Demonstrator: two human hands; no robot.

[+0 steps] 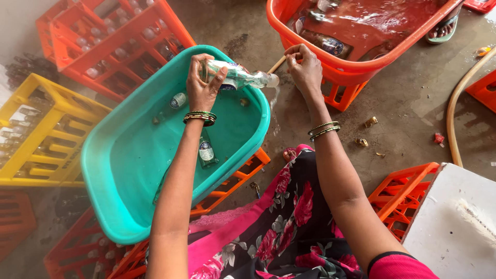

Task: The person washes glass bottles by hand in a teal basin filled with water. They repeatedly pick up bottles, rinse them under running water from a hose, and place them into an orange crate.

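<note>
My left hand (202,82) gripped a glass bottle (238,76), held sideways above the teal tub's (111,170) far rim, water spilling from its neck. My right hand (306,70) pinched a thin stick (277,64) at the bottle's mouth. More bottles lay inside the tub; an orange tub (356,67) sat beyond it.

Counted: tubs, crates, bottles

Two tubs: one teal tub (111,170), one orange tub (330,64). One yellow crate (46,129). Two hands, the left hand (202,85) holding one clear bottle (238,75); two bottles (206,150) lie in the teal tub.
</note>
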